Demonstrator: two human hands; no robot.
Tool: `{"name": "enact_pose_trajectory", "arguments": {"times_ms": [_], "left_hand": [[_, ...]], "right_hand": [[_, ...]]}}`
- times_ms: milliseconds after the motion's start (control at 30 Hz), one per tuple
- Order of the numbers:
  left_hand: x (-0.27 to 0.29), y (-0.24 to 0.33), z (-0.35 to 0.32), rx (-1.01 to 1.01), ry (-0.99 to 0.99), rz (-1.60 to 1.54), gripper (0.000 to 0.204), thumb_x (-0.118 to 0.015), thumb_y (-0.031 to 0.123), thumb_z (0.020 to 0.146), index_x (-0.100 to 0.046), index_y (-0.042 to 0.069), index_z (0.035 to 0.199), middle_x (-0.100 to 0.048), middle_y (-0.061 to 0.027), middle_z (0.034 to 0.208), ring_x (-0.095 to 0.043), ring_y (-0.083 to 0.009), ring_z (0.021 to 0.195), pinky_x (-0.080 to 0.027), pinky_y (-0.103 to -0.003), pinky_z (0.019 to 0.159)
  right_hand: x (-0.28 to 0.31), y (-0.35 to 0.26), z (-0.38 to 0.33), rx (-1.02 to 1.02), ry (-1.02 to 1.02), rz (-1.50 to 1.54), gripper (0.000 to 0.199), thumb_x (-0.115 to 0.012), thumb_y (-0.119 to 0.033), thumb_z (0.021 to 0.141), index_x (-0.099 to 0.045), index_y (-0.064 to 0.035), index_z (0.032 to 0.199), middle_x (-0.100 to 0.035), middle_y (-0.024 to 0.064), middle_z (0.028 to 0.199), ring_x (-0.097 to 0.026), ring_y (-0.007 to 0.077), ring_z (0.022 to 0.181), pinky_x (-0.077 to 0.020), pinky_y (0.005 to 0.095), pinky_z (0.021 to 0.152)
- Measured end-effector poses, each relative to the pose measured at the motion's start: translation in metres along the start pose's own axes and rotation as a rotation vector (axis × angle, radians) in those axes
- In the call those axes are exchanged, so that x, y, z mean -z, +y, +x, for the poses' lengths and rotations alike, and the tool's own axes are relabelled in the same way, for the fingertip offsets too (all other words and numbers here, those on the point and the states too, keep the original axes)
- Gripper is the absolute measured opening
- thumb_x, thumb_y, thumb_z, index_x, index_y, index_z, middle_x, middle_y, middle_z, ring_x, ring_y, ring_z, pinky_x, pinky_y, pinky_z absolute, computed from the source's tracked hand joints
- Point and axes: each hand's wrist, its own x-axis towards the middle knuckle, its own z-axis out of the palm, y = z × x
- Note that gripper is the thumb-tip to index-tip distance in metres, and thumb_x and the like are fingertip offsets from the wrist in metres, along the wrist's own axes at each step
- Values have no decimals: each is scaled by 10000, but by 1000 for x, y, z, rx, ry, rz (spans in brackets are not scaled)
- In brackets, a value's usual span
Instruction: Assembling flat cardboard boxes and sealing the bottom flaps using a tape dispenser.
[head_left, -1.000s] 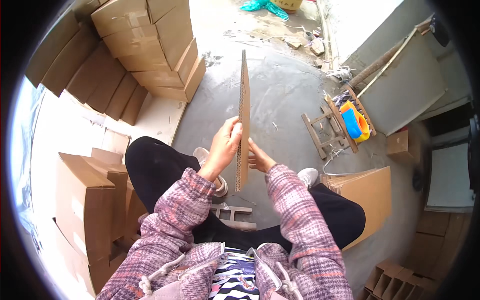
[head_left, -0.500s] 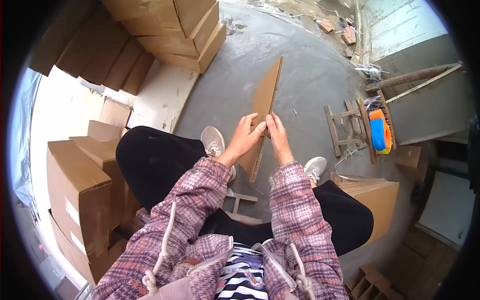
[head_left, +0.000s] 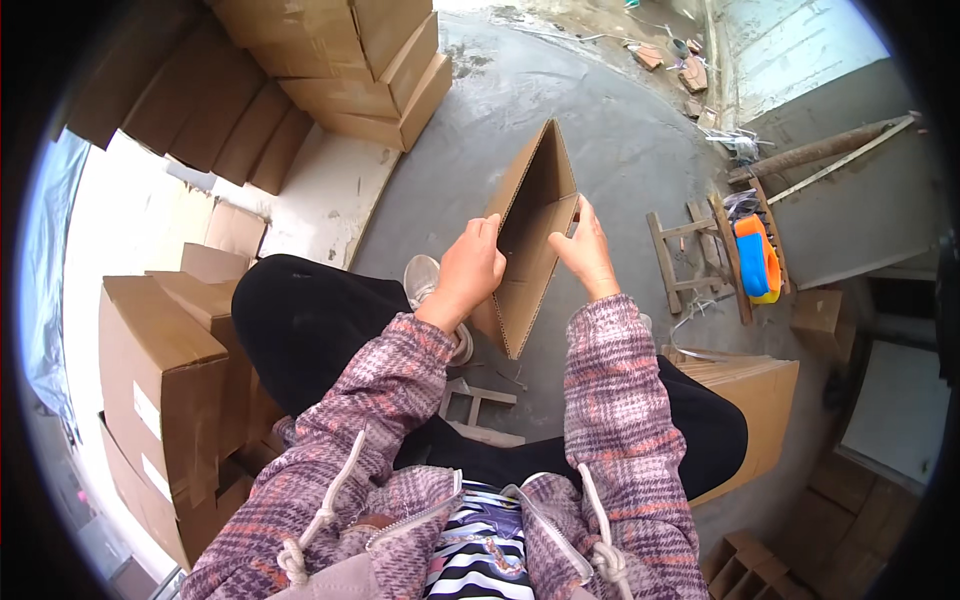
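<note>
A brown cardboard box (head_left: 530, 240), partly unfolded, stands out in front of me between my knees. Its panels spread apart into a narrow diamond, so the inner walls show. My left hand (head_left: 472, 265) is closed over the top edge of its left panel. On the other side, my right hand (head_left: 583, 250) grips the right panel's edge, thumb on the inside and fingers mostly hidden behind the board.
Finished-looking boxes (head_left: 160, 370) are piled at my left, with more stacked boxes (head_left: 340, 60) at far left. Flattened cardboard sheets (head_left: 750, 405) lean by my right knee. Further right, a wooden stool (head_left: 718, 255) holds an orange and blue object (head_left: 757, 262).
The flat-folded cardboard has opened into a box shape. My right hand has moved right with one panel, and my left hand has shifted slightly left on the other.
</note>
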Motion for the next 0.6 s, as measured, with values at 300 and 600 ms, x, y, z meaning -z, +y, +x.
{"name": "enact_pose_trajectory", "arguments": {"times_ms": [300,600], "left_hand": [[19,-13,8,111,-158,74,181,-502,136,850,-511,40,1004,-593,-179,888,-577,-373,855,-468,-463,727],[24,-33,42,3,80,124,162,-541,149,846,-591,81,985,-595,-137,874,-571,-352,846,-451,-434,722]], "right_hand": [[36,-12,33,0,94,54,769,-668,-283,743,-324,-46,1390,-417,228,1313,-450,339,1205,-377,407,1001],[72,-3,61,87,52,-430,643,-468,8,737,-392,-139,1358,-548,196,1210,-493,336,1160,-402,393,972]]}}
